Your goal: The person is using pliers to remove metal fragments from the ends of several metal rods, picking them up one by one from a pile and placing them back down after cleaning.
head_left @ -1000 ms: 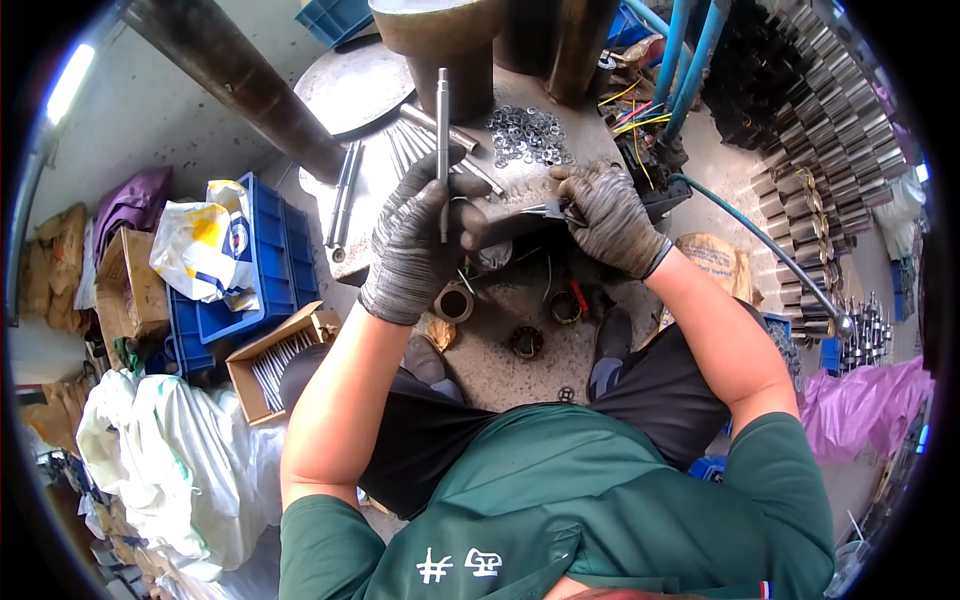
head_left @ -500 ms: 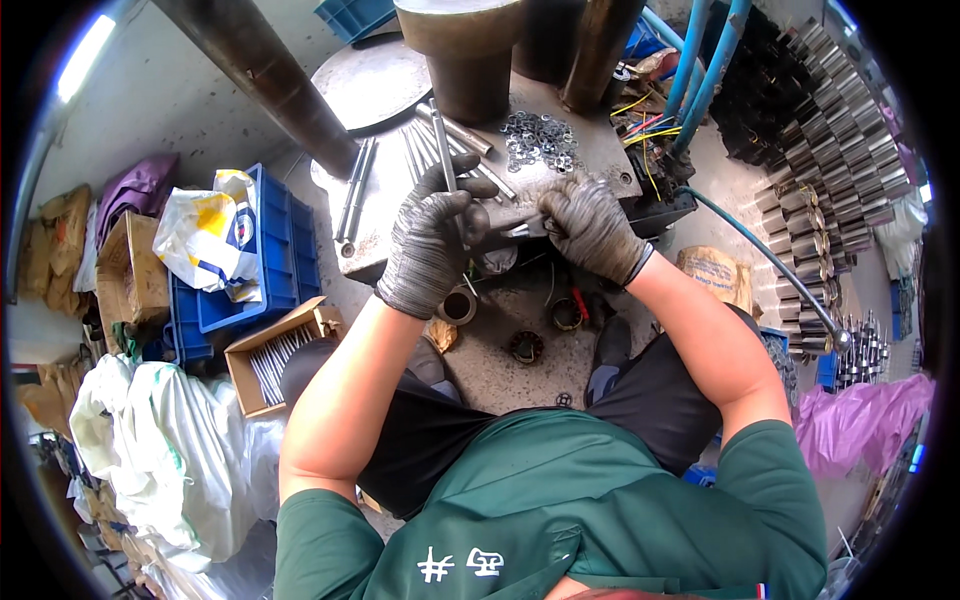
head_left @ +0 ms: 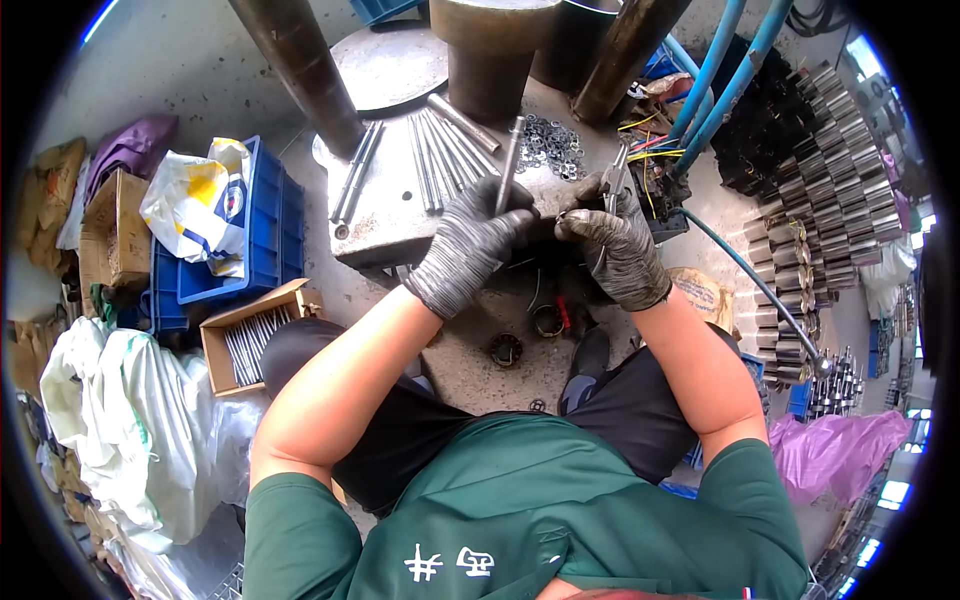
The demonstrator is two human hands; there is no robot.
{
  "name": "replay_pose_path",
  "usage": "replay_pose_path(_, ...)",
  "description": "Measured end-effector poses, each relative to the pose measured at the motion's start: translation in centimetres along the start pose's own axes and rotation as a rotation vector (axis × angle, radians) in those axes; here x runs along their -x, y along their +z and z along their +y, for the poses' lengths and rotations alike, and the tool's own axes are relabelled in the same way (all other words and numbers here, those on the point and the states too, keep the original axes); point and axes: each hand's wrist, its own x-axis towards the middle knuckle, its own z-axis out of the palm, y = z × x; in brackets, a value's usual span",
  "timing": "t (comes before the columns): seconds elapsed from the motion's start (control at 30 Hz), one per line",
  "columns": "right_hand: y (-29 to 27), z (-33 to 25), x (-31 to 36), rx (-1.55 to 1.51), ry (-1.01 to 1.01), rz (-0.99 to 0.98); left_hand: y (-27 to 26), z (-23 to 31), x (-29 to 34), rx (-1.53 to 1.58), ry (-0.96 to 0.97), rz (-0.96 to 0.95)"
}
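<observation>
My left hand [head_left: 466, 248], in a grey striped work glove, is closed around a slim metal shaft [head_left: 511, 160] that stands tilted above the front edge of a metal plate [head_left: 385, 235]. To its right, my gloved right hand [head_left: 628, 258] grips a pair of pliers [head_left: 616, 178] with the jaws pointing up, away from the shaft. Its thumb and fingertips come together toward the left hand; anything small between them is too dark to make out. Behind the hands lie a heap of small metal rings [head_left: 550, 147] and several loose shafts [head_left: 437, 165].
Thick steel columns [head_left: 300, 75] and a central ram [head_left: 487, 80] rise behind the plate. Left of me stand a blue crate [head_left: 275, 225] and a carton of rods [head_left: 253, 345]. Stacked metal cylinders [head_left: 850, 165] and a blue hose [head_left: 745, 260] are on the right.
The pliers' jaws, which pointed left toward the shaft, now point up and away. My left hand has shifted right with the shaft, which leans more to the right. The whole view has shifted slightly.
</observation>
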Motion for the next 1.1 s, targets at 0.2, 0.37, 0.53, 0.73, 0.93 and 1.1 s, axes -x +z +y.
replay_pose_path(0.2, 0.9, 0.1, 0.4, -0.097, 0.085, -0.010, 1.6, -0.4, 0.0, -0.081, 0.015, -0.007)
replay_pose_path(0.37, -0.1, 0.6, 0.1, 0.184, 0.047, 0.039, 2.2, -1.1, -0.3, -0.098, 0.087, 0.011)
replay_pose_path(0.53, 0.0, -0.4, 0.1, 0.268, 0.310, 0.098, 1.7, -0.5, 0.0, -0.161, 0.057, -0.014)
replay_pose_path(0.73, -0.5, -2.0, 1.2, 0.712, -0.019, -0.026, 0.5, 0.4, -0.8, 0.190, -0.066, 0.124)
replay_pose_path(0.93, -0.1, -3.7, 1.0, 1.490, -0.722, -0.086, -0.7, 0.8, -1.1, 0.248, -0.090, 0.185)
replay_pose_path(1.1, -0.1, -3.0, 0.6, 1.483, -0.714, -0.153, -1.3, 0.4, -1.1, 0.268, -0.126, 0.182)
